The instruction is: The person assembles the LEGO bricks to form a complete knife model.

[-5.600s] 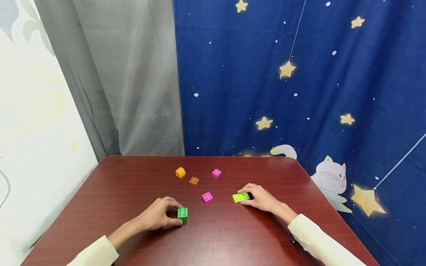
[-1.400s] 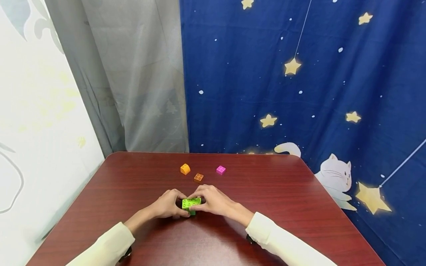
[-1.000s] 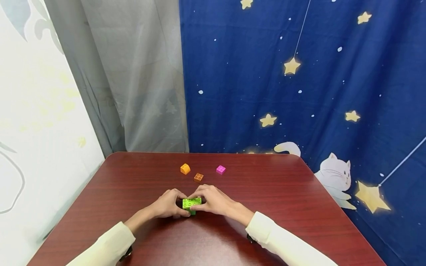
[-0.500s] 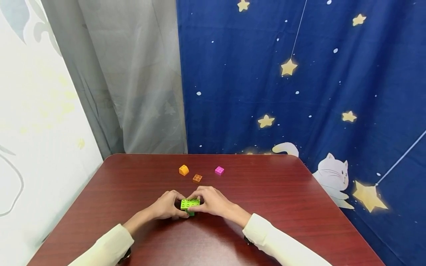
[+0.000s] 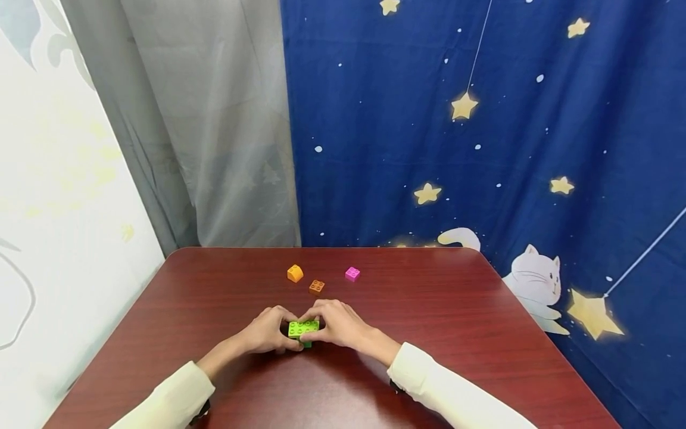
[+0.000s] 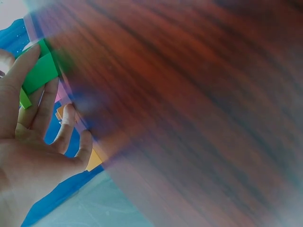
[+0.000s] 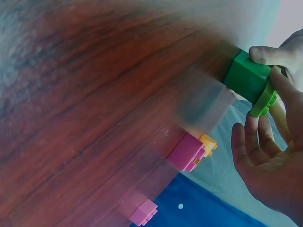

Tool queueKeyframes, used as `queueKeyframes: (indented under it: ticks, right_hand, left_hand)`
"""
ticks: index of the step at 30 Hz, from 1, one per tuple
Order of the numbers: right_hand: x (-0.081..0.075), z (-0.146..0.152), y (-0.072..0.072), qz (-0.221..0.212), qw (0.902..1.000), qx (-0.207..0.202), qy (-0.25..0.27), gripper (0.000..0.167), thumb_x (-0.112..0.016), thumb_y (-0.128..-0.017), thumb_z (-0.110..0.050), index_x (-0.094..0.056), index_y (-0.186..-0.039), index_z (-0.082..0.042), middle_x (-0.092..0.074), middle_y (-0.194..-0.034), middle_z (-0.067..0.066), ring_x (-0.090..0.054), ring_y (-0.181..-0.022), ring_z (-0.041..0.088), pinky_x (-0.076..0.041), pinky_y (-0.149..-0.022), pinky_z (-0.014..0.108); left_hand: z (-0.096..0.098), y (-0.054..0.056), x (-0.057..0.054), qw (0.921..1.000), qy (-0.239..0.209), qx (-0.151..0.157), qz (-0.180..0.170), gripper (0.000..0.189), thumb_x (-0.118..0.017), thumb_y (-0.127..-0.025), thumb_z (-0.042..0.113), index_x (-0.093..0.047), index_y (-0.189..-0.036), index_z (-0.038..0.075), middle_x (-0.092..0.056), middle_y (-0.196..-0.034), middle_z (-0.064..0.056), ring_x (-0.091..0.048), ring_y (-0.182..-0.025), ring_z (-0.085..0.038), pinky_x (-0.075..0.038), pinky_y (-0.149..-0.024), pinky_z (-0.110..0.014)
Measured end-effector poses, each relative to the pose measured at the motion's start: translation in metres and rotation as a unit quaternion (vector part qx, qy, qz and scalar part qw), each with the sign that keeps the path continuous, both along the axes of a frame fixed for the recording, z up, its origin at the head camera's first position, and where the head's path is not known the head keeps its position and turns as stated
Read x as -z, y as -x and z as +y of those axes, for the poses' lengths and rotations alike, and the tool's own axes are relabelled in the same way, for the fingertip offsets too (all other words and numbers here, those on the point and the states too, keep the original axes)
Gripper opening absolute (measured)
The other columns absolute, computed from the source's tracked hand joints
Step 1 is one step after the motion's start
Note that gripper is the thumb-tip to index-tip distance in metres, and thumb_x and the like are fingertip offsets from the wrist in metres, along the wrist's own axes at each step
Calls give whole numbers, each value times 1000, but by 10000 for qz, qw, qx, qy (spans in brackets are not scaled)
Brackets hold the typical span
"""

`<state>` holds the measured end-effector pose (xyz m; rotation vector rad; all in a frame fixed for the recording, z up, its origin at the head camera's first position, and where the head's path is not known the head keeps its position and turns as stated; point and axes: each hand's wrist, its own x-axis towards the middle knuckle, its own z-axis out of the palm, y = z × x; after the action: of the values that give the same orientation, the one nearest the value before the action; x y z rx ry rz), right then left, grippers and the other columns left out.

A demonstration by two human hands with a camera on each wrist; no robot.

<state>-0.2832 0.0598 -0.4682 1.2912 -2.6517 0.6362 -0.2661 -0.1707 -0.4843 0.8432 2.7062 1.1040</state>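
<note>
Between the fingers (image 6: 23,66), should handle as light, stiff and hardly fragile; pinching green block (image 7: 246,76) with left hand (image 5: 266,330), lime brick (image 5: 301,328) with right hand (image 5: 340,325), best by flat sides.

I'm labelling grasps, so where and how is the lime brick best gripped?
I'd likely grip the lime brick by its long sides near the right end, coming from the right, as the right hand does: those sides look flat and parallel, and the left hand holds the green brick beneath.

No lettering (nor any number) is legible.
</note>
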Motion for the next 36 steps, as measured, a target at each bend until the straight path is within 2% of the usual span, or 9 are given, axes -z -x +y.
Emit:
queueKeyframes:
  ticks: [4,9,16,21,25,28,33,36]
  right_hand:
    - [1,0,0,-83,9999,95,100,33,-83,-87,-48,-79,-115,-31,-64,-93,-17,-64,-78,10,-43,-64,13]
    - [7,0,-3,-72,9995,153,266,34,-82,-88,-49,-78,-117,-32,-62,-92,-18,-63,-79,11,-42,-65,15]
    - [13,2,-3,-5,9986,103,514,35,-83,-87,-45,-78,-118,-31,-66,-95,-16,-63,-81,11,-41,-70,15]
    - [12,3,-1,25,9977,-56,668,37,-86,-84,-43,-79,-117,-27,-72,-97,-14,-65,-79,12,-40,-69,13]
    - [10,3,2,-108,9969,-148,763,40,-89,-82,-41,-78,-116,-25,-76,-98,-15,-64,-80,0,-42,-69,10]
    - [10,4,4,-260,9962,-147,821,41,-90,-80,-40,-76,-116,-25,-77,-98,-17,-61,-81,-9,-44,-70,10]
    - [12,4,3,-421,9950,-42,906,43,-92,-78,-38,-75,-116,-27,-77,-97,-18,-64,-78,-7,-44,-67,12]
    - [13,4,3,-472,9942,7,964,45,-93,-78,-37,-75,-118,-28,-77,-96,-18,-64,-77,-8,-45,-66,13]
  left_hand:
    - [0,1,-1,9999,107,-25,106,22,-95,-76,29,-77,-89,28,-66,-76,12,-62,-52,-7,-52,-60,-25]
    - [-1,0,-2,9989,277,-130,369,24,-95,-74,32,-77,-89,30,-65,-80,15,-61,-66,-5,-51,-65,-24]
    - [-2,-1,-2,9990,208,30,388,22,-94,-77,31,-76,-91,28,-65,-78,12,-61,-59,-6,-50,-59,-24]
    - [-2,-3,-5,9988,186,123,427,24,-91,-81,30,-76,-98,23,-66,-80,13,-61,-65,-5,-50,-64,-23]
    - [-3,-8,-9,9990,148,119,415,31,-87,-86,32,-75,-109,16,-69,-90,13,-61,-80,-7,-51,-71,-25]
    - [-3,-12,-10,9993,116,69,349,34,-84,-89,34,-72,-114,15,-69,-94,12,-63,-85,-9,-53,-75,-30]
    - [-1,-18,-10,9993,111,-39,359,36,-83,-89,35,-71,-115,14,-69,-97,12,-62,-90,-11,-53,-81,-38]
    - [0,-21,-11,9994,90,-113,317,40,-81,-90,39,-71,-118,13,-69,-98,12,-62,-92,-11,-52,-82,-38]
